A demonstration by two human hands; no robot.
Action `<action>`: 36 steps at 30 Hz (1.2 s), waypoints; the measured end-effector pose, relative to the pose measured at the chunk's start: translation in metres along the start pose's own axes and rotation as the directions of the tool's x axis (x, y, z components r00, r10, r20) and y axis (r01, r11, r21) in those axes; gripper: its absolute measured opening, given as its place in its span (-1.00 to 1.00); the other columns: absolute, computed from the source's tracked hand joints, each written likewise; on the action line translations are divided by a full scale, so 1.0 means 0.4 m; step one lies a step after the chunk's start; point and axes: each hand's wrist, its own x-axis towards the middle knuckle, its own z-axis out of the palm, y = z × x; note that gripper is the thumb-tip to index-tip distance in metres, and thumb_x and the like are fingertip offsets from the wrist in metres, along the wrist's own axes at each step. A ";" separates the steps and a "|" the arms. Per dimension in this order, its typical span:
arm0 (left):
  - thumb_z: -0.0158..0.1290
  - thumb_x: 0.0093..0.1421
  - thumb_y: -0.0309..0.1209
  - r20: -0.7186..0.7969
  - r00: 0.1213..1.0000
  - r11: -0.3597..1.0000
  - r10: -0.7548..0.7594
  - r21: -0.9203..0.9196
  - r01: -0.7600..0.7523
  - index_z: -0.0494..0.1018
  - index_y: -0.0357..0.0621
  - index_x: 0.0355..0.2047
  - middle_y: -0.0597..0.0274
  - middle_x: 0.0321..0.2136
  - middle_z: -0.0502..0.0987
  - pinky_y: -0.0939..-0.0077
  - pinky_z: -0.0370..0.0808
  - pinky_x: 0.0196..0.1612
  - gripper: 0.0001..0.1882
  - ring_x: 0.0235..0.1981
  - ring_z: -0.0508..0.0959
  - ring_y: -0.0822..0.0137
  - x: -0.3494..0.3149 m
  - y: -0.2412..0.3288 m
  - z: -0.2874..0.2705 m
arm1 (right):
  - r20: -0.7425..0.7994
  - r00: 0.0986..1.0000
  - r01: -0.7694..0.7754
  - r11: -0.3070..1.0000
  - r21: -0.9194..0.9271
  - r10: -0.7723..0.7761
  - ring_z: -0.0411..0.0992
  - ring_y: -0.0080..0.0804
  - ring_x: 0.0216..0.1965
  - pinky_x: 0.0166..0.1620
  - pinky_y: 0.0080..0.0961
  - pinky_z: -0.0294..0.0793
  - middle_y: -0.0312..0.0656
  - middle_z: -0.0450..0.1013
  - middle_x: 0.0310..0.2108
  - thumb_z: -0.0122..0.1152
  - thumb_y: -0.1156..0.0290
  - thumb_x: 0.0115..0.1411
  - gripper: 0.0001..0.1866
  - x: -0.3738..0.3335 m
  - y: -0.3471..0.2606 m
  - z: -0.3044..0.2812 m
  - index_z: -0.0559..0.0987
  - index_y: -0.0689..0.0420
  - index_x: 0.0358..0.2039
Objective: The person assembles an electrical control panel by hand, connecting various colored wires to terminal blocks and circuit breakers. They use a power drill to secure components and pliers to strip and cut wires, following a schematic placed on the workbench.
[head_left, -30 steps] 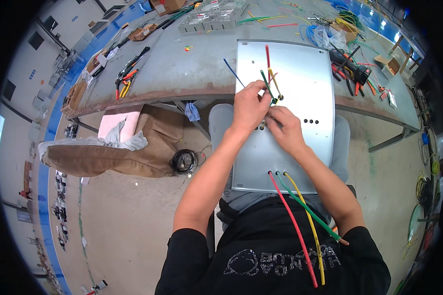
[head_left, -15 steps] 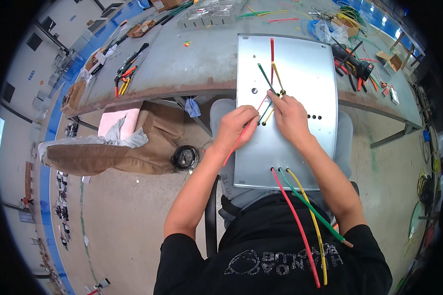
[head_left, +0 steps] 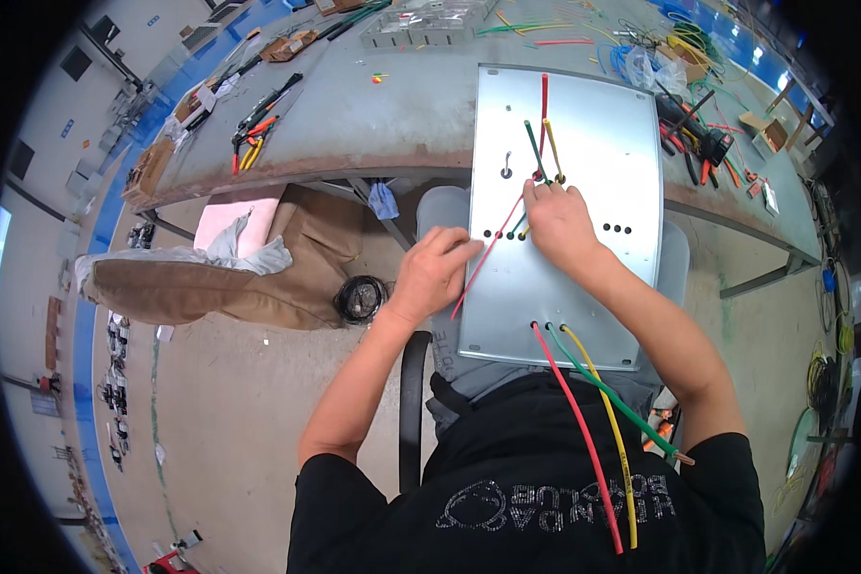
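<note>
A grey metal panel point(head_left: 593, 277) lies across my lap and leans on the bench edge. My right hand point(head_left: 562, 225) is on its middle, fingers pinched on the upper end of a thin red wire point(head_left: 491, 251) beside the holes. That wire slants down and left over the panel, its lower end loose. My left hand point(head_left: 432, 273) is at the panel's left edge, fingers loosely bent and apart, tips close to the wire. Thick red point(head_left: 544, 105), green point(head_left: 532, 143) and yellow point(head_left: 551, 143) cables stand out above my right fingers. Part of the hole row is hidden.
Red point(head_left: 584, 430), green point(head_left: 612, 392) and yellow point(head_left: 615, 421) cables come from the lower holes toward my chest. On the bench point(head_left: 383, 124) lie pliers point(head_left: 254, 143), a clear parts box point(head_left: 416, 27) and a black power tool point(head_left: 713, 143). A brown-covered chair point(head_left: 201, 297) stands left.
My left hand has come off the thin red wire and moved down and left. The right fingers stay at the wire's upper end. The whole view has shifted slightly.
</note>
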 end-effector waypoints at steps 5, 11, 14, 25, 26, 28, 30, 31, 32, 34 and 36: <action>0.32 0.21 -0.30 0.016 0.978 0.977 -0.206 0.061 0.205 0.65 -0.09 -0.18 0.15 -0.32 0.58 0.15 0.58 -0.21 -0.78 -0.23 0.62 0.04 0.030 0.036 0.054 | 0.010 0.997 0.073 0.995 0.072 -0.074 0.57 -0.12 -0.25 -0.21 -0.20 0.53 -0.04 0.58 -0.32 0.17 0.53 0.17 -0.57 -0.008 -0.020 0.006 0.58 0.44 0.05; 0.19 0.27 -0.36 -0.008 0.938 0.932 -0.348 0.107 0.346 0.61 -0.13 -0.30 0.12 -0.40 0.57 0.08 0.56 -0.25 -0.88 -0.32 0.63 -0.02 0.011 0.033 0.081 | -0.032 0.999 -0.029 0.929 0.370 0.044 0.56 -0.13 -0.22 -0.18 -0.22 0.55 -0.10 0.55 -0.33 0.28 0.50 0.15 -0.64 -0.015 0.000 -0.029 0.68 0.21 -0.01; 0.20 0.26 -0.36 -0.017 0.917 0.916 -0.400 0.040 0.400 0.59 -0.14 -0.34 0.11 -0.44 0.56 0.11 0.54 -0.29 -0.88 -0.38 0.62 -0.01 0.015 0.045 0.080 | -0.201 0.980 0.099 0.867 0.489 0.002 0.53 -0.17 -0.18 -0.15 -0.24 0.54 -0.18 0.54 -0.32 0.37 0.46 0.14 -0.78 0.008 0.005 -0.040 0.76 0.09 -0.17; 0.20 0.24 -0.37 -0.067 0.906 0.908 -0.418 -0.069 0.414 0.62 -0.16 -0.29 0.09 -0.46 0.56 0.13 0.50 -0.35 -0.87 -0.45 0.59 0.00 0.026 0.034 0.071 | -0.272 0.935 0.342 0.791 0.508 -0.229 0.48 -0.23 -0.20 -0.10 -0.24 0.52 -0.24 0.51 -0.32 0.40 0.46 0.09 -0.96 0.044 -0.017 0.014 0.69 0.13 -0.45; 0.20 0.24 -0.36 -0.066 0.904 0.905 -0.422 -0.095 0.415 0.64 -0.16 -0.26 0.09 -0.44 0.57 0.14 0.50 -0.35 -0.85 -0.44 0.59 0.00 0.031 0.035 0.065 | -0.282 0.928 0.361 0.783 0.507 -0.245 0.48 -0.23 -0.20 -0.10 -0.24 0.52 -0.24 0.50 -0.32 0.40 0.47 0.08 -0.96 0.046 -0.014 0.012 0.68 0.13 -0.45; 0.20 0.26 -0.36 -0.024 0.900 0.892 -0.434 -0.148 0.426 0.65 -0.19 -0.24 0.09 -0.46 0.59 0.19 0.50 -0.36 -0.83 -0.48 0.58 0.08 0.035 0.010 0.079 | -0.279 0.917 0.389 0.792 0.471 -0.285 0.49 -0.24 -0.20 -0.11 -0.26 0.55 -0.25 0.52 -0.29 0.43 0.48 0.05 -0.89 0.049 -0.007 0.008 0.70 0.12 -0.36; 0.20 0.28 -0.36 0.059 0.875 0.848 -0.481 -0.223 0.481 0.66 -0.22 -0.24 0.12 -0.49 0.59 0.24 0.48 -0.38 -0.82 -0.52 0.56 0.19 0.049 -0.007 0.078 | -0.286 0.907 0.412 0.791 0.452 -0.309 0.50 -0.24 -0.19 -0.12 -0.27 0.57 -0.26 0.53 -0.28 0.45 0.48 0.04 -0.83 0.050 -0.002 0.009 0.70 0.12 -0.31; 0.20 0.29 -0.36 0.119 0.846 0.803 -0.519 -0.270 0.531 0.66 -0.23 -0.25 0.14 -0.51 0.58 0.27 0.47 -0.39 -0.82 -0.53 0.54 0.26 0.056 -0.014 0.075 | -0.294 0.901 0.424 0.786 0.449 -0.318 0.50 -0.24 -0.19 -0.13 -0.28 0.57 -0.26 0.53 -0.28 0.45 0.48 0.04 -0.83 0.049 0.000 0.010 0.69 0.12 -0.31; 0.20 0.31 -0.36 0.185 0.816 0.756 -0.547 -0.309 0.577 0.65 -0.25 -0.26 0.17 -0.53 0.57 0.29 0.46 -0.40 -0.82 -0.55 0.52 0.32 0.066 -0.018 0.068 | -0.304 0.897 0.431 0.783 0.448 -0.320 0.50 -0.24 -0.19 -0.13 -0.29 0.57 -0.26 0.53 -0.28 0.45 0.49 0.03 -0.82 0.048 0.002 0.013 0.69 0.12 -0.30; 0.20 0.32 -0.37 0.267 0.784 0.706 -0.561 -0.339 0.621 0.64 -0.27 -0.26 0.26 -0.56 0.56 0.37 0.43 -0.42 -0.81 -0.55 0.48 0.43 0.083 -0.020 0.048 | -0.338 0.888 0.443 0.776 0.450 -0.311 0.51 -0.25 -0.20 -0.14 -0.30 0.58 -0.26 0.53 -0.27 0.45 0.49 0.04 -0.81 0.043 0.003 0.019 0.68 0.12 -0.29; 0.20 0.34 -0.38 0.337 0.764 0.654 -0.549 -0.396 0.645 0.63 -0.29 -0.26 0.34 -0.57 0.55 0.45 0.41 -0.44 -0.82 -0.56 0.47 0.50 0.098 -0.028 0.030 | -0.381 0.876 0.456 0.765 0.454 -0.296 0.52 -0.25 -0.21 -0.15 -0.31 0.58 -0.25 0.53 -0.27 0.44 0.50 0.04 -0.81 0.045 0.007 0.014 0.68 0.13 -0.28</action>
